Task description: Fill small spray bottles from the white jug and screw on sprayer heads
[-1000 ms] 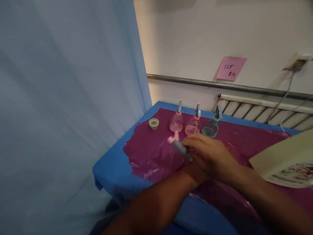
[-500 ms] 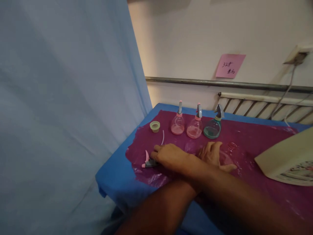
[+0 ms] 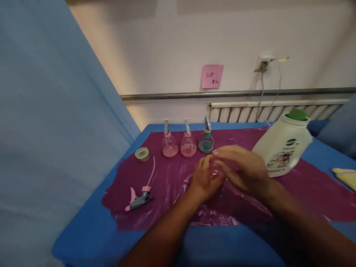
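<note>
My left hand (image 3: pixel 203 180) is wrapped round a clear, pink-tinted spray bottle without its spray head (image 3: pixel 214 171), which is partly hidden by the fingers. At the bottle's right, my right hand (image 3: pixel 243 168) reaches over with fingers stretched and thumb apart; whether it touches the bottle I cannot tell. A grey and pink trigger spray head (image 3: pixel 140 199) lies to the left, its thin tube pointing away from me. Behind the hands stand two spray bottles with pink liquid, one on the left (image 3: pixel 170 148) and one in the middle (image 3: pixel 188 147), and a green one (image 3: pixel 206 144).
A small pale cup (image 3: pixel 142 153) sits at the left. On the right stands a large cream detergent jug (image 3: pixel 280 148) with a green top. Purple plastic sheeting (image 3: pixel 164 181) covers part of the blue table cloth (image 3: pixel 91 211). A yellow cloth (image 3: pixel 346 178) lies far right; a blue curtain (image 3: pixel 55 111) hangs left.
My right hand has let go of the spray head and moved right to the bottle, so my arms are uncrossed. My view has turned right, bringing the whole jug into sight.
</note>
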Demonstrator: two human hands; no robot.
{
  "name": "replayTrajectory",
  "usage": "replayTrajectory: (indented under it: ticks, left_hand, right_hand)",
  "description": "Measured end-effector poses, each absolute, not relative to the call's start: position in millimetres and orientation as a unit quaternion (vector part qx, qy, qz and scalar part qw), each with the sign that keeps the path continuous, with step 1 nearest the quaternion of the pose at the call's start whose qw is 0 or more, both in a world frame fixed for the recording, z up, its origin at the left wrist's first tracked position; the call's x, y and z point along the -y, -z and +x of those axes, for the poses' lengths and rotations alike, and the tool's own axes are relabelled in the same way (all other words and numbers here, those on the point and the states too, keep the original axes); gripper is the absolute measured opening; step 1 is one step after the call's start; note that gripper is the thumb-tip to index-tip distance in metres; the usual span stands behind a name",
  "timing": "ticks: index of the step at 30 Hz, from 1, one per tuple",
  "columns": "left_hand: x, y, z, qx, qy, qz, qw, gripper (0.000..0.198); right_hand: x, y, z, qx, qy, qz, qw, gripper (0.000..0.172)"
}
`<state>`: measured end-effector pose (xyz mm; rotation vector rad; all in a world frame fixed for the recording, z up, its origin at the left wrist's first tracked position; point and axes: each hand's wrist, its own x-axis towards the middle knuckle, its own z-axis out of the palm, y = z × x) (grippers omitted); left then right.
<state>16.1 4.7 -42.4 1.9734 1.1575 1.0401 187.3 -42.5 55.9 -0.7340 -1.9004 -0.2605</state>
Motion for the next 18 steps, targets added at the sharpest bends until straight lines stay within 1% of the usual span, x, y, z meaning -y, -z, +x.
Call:
replayTrajectory:
  ticks: [2,3,4,5,7,9,12,16,18]
  left_hand:
    - [-6,36,12,-0.442,-0.35,0.765,0.311,0.085]
    - [-7,33,10,-0.455,-0.34,0.763,0.308,0.088]
    - [-8,30,9,-0.462,-0.331,0.763,0.306,0.09]
    - [-8,28,8,-0.47,-0.324,0.762,0.305,0.091]
    - [-9,24,7,-0.479,-0.314,0.759,0.308,0.09]
    - [-10,21,7,-0.486,-0.308,0.755,0.314,0.089]
    - [-10,20,6,-0.499,-0.305,0.746,0.318,0.09]
    - [-11,18,4,-0.513,-0.288,0.745,0.314,0.094]
    - [-11,16,4,-0.511,-0.287,0.746,0.316,0.094]
  right_hand:
    - [45,-62,232,0.712,0.18,-0.364,0.573,0.028]
    - [45,-62,254,0.658,0.217,-0.392,0.606,0.025]
    - [44,-59,276,0.588,0.254,-0.414,0.647,0.02]
    - [42,-54,297,0.518,0.281,-0.428,0.685,0.019]
    - [35,-36,337,0.41,0.278,-0.46,0.737,0.031]
    - [28,-13,369,0.378,0.226,-0.518,0.733,0.039]
    - [21,15,398,0.365,0.153,-0.58,0.712,0.045]
    - [20,33,405,0.368,0.068,-0.619,0.691,0.049]
    - [18,38,404,0.372,0.026,-0.626,0.685,0.054]
